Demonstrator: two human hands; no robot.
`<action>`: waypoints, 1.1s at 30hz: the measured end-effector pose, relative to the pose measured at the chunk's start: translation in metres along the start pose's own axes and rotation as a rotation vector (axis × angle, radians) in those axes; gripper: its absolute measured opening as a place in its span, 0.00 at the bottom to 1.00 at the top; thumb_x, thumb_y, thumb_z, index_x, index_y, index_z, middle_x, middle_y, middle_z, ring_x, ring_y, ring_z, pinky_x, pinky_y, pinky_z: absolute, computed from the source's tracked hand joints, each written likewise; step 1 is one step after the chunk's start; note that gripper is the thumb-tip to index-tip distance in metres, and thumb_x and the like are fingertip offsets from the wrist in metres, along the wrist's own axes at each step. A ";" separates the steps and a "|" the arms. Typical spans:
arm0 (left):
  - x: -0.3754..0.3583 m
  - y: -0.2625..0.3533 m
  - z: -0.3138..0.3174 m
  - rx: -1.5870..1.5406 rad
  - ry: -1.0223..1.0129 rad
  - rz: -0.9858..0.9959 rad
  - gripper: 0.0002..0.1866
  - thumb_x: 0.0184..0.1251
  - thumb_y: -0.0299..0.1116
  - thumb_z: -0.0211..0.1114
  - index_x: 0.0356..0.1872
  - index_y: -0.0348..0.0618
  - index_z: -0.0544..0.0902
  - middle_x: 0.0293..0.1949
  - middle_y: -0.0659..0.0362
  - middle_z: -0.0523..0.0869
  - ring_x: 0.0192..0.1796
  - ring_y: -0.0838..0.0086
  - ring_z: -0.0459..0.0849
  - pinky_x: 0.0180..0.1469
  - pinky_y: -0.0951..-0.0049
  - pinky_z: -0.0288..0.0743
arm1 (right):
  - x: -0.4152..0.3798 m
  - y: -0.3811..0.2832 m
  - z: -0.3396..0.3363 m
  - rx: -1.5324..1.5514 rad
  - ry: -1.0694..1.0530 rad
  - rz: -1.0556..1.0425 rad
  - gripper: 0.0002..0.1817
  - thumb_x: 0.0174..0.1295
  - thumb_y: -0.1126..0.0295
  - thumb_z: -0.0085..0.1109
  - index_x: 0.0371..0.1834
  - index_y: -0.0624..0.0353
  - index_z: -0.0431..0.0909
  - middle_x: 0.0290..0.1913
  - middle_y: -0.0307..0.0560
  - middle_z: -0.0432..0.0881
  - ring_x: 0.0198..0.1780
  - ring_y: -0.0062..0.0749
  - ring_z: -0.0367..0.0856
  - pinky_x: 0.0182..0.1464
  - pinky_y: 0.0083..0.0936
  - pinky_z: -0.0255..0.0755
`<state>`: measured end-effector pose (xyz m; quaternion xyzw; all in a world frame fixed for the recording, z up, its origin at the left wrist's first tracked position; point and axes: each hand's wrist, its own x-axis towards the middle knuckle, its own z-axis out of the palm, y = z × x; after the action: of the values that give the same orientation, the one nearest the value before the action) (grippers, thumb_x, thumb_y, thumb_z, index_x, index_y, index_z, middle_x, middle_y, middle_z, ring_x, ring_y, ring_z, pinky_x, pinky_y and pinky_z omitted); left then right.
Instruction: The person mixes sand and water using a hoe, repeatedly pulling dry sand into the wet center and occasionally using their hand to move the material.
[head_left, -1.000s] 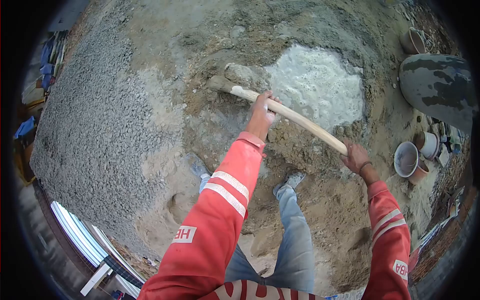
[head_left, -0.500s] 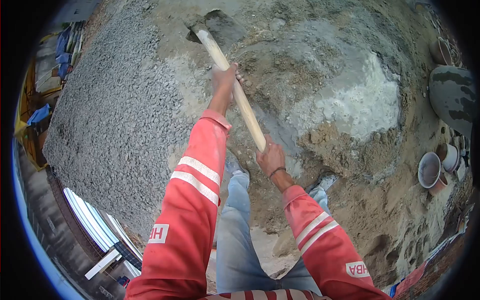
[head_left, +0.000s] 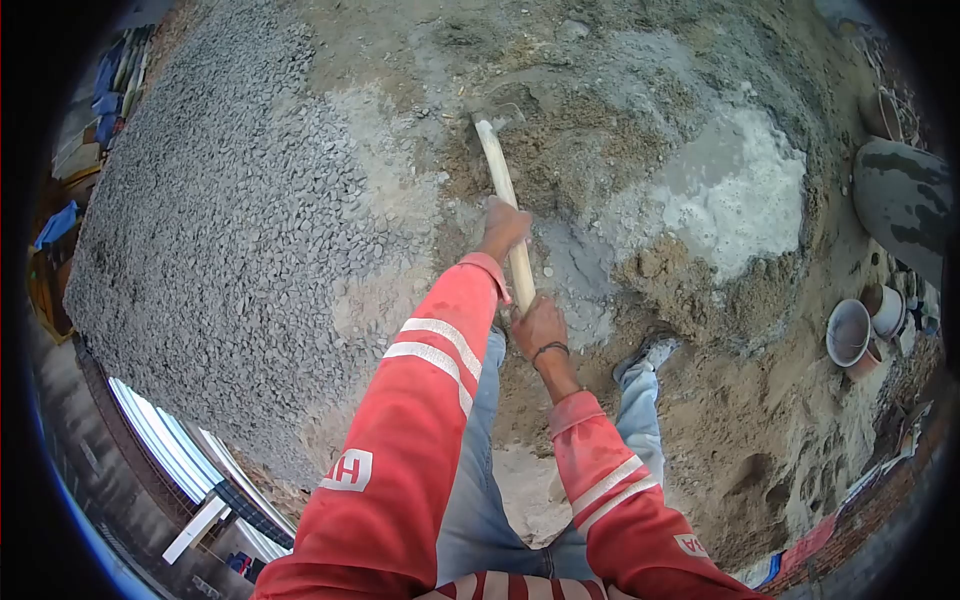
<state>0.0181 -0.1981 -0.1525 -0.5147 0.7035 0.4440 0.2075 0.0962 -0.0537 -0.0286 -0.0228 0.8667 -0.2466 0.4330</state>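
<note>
Both hands grip the wooden handle of a hoe [head_left: 498,165], which points away from me over the sandy mix. My left hand [head_left: 506,226] is wrapped round the middle of the handle. Nearer to me, my right hand [head_left: 539,327] closes round the handle's end; a dark band circles that wrist. At the far end, the metal blade is mostly hidden in the grey-brown sand mix [head_left: 570,130]. To the right of the handle lies a whitish wet pool [head_left: 745,195], ringed by the heaped mix.
A wide heap of grey gravel [head_left: 230,200] covers the left side. On the right stand a white bucket [head_left: 848,333], another pale bucket [head_left: 884,308] and a large grey rounded container [head_left: 903,200]. My shoe [head_left: 650,358] stands at the edge of the mix.
The hoe has swung right and come nearer to me, and its blade has sunk into the mix. My left hand has moved right and down with the handle; both hands keep hold.
</note>
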 end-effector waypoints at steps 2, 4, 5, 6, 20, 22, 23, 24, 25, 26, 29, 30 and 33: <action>-0.012 -0.014 0.008 -0.055 -0.074 -0.066 0.25 0.52 0.24 0.62 0.48 0.21 0.64 0.32 0.41 0.81 0.23 0.58 0.84 0.22 0.62 0.78 | -0.025 0.008 -0.004 -0.062 -0.032 0.032 0.23 0.56 0.58 0.60 0.43 0.69 0.72 0.40 0.68 0.79 0.44 0.62 0.79 0.48 0.47 0.73; -0.057 -0.021 0.007 -0.142 -0.184 -0.143 0.19 0.53 0.24 0.61 0.43 0.19 0.69 0.27 0.45 0.80 0.21 0.59 0.83 0.18 0.63 0.75 | -0.057 0.011 -0.010 -0.073 -0.108 0.093 0.24 0.56 0.57 0.60 0.44 0.69 0.72 0.40 0.68 0.79 0.44 0.62 0.79 0.48 0.47 0.73; -0.070 -0.031 0.017 -0.120 -0.198 -0.144 0.16 0.54 0.24 0.60 0.39 0.18 0.73 0.20 0.48 0.79 0.18 0.62 0.82 0.15 0.64 0.73 | -0.072 0.017 -0.005 -0.047 -0.115 0.144 0.25 0.56 0.57 0.60 0.45 0.70 0.71 0.40 0.68 0.79 0.45 0.62 0.78 0.48 0.47 0.73; -0.095 -0.024 0.023 -0.096 -0.169 -0.142 0.16 0.54 0.26 0.61 0.40 0.19 0.74 0.22 0.49 0.79 0.19 0.62 0.82 0.16 0.63 0.73 | -0.084 0.027 0.000 -0.019 -0.119 0.191 0.26 0.56 0.56 0.60 0.46 0.70 0.71 0.40 0.68 0.79 0.46 0.62 0.78 0.48 0.47 0.73; -0.114 -0.054 0.082 -1.197 -0.579 -0.612 0.05 0.56 0.28 0.59 0.32 0.42 0.73 0.23 0.58 0.75 0.24 0.70 0.76 0.30 0.69 0.77 | -0.083 0.034 -0.156 0.063 -0.485 0.203 0.21 0.52 0.59 0.58 0.32 0.73 0.76 0.25 0.62 0.80 0.31 0.46 0.83 0.35 0.37 0.76; -0.112 -0.025 0.077 -1.261 -0.385 -0.649 0.05 0.56 0.28 0.60 0.32 0.42 0.73 0.22 0.59 0.75 0.24 0.71 0.76 0.31 0.70 0.77 | -0.082 0.050 -0.204 -0.018 -0.481 0.041 0.21 0.52 0.59 0.59 0.33 0.72 0.76 0.26 0.62 0.80 0.32 0.48 0.82 0.36 0.39 0.75; -0.111 -0.009 0.077 -1.331 -0.189 -0.683 0.06 0.56 0.28 0.61 0.31 0.43 0.73 0.22 0.59 0.75 0.23 0.71 0.75 0.31 0.71 0.76 | -0.085 0.065 -0.230 -0.113 -0.473 -0.119 0.21 0.51 0.59 0.59 0.34 0.70 0.76 0.28 0.62 0.80 0.33 0.50 0.82 0.38 0.40 0.74; -0.106 0.003 0.078 -1.324 -0.181 -0.672 0.06 0.56 0.28 0.61 0.31 0.43 0.73 0.22 0.59 0.75 0.23 0.71 0.75 0.31 0.71 0.76 | -0.090 0.082 -0.257 -0.168 -0.411 -0.270 0.20 0.52 0.59 0.60 0.37 0.68 0.76 0.29 0.62 0.79 0.34 0.52 0.80 0.39 0.42 0.73; -0.103 0.016 0.079 -1.374 -0.144 -0.582 0.06 0.55 0.28 0.61 0.30 0.44 0.72 0.22 0.60 0.75 0.24 0.72 0.75 0.31 0.72 0.76 | -0.096 0.101 -0.287 -0.222 -0.346 -0.421 0.21 0.52 0.59 0.60 0.41 0.66 0.75 0.30 0.62 0.79 0.36 0.55 0.79 0.41 0.44 0.72; -0.102 0.029 0.082 -1.420 -0.105 -0.489 0.06 0.55 0.28 0.62 0.29 0.45 0.72 0.22 0.61 0.75 0.24 0.73 0.75 0.31 0.73 0.76 | -0.102 0.117 -0.321 -0.264 -0.373 -0.422 0.22 0.53 0.58 0.60 0.45 0.64 0.72 0.32 0.63 0.78 0.38 0.57 0.78 0.43 0.45 0.71; -0.156 0.129 0.108 -1.511 -0.142 -0.328 0.07 0.55 0.28 0.63 0.25 0.47 0.72 0.21 0.63 0.73 0.23 0.75 0.74 0.32 0.73 0.77 | -0.088 0.209 -0.396 -0.581 -0.332 -0.332 0.26 0.55 0.59 0.60 0.54 0.58 0.66 0.34 0.61 0.79 0.43 0.59 0.78 0.47 0.46 0.71; -0.160 0.157 0.123 -1.545 -0.258 -0.313 0.07 0.54 0.27 0.63 0.25 0.46 0.72 0.22 0.62 0.74 0.26 0.73 0.75 0.34 0.70 0.77 | -0.084 0.216 -0.426 -0.610 -0.204 -0.304 0.18 0.55 0.60 0.61 0.43 0.58 0.71 0.40 0.56 0.80 0.47 0.53 0.78 0.50 0.47 0.70; -0.171 0.234 0.181 -1.605 -0.326 -0.308 0.06 0.55 0.26 0.64 0.28 0.44 0.74 0.22 0.62 0.74 0.29 0.69 0.75 0.44 0.59 0.74 | -0.006 0.305 -0.461 -0.615 0.080 -0.148 0.12 0.55 0.65 0.59 0.41 0.54 0.72 0.44 0.51 0.79 0.50 0.51 0.77 0.50 0.46 0.70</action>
<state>-0.1593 0.0639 -0.0226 -0.5259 0.0559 0.8462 -0.0647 -0.1986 0.4032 0.0713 -0.2060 0.9129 -0.0045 0.3524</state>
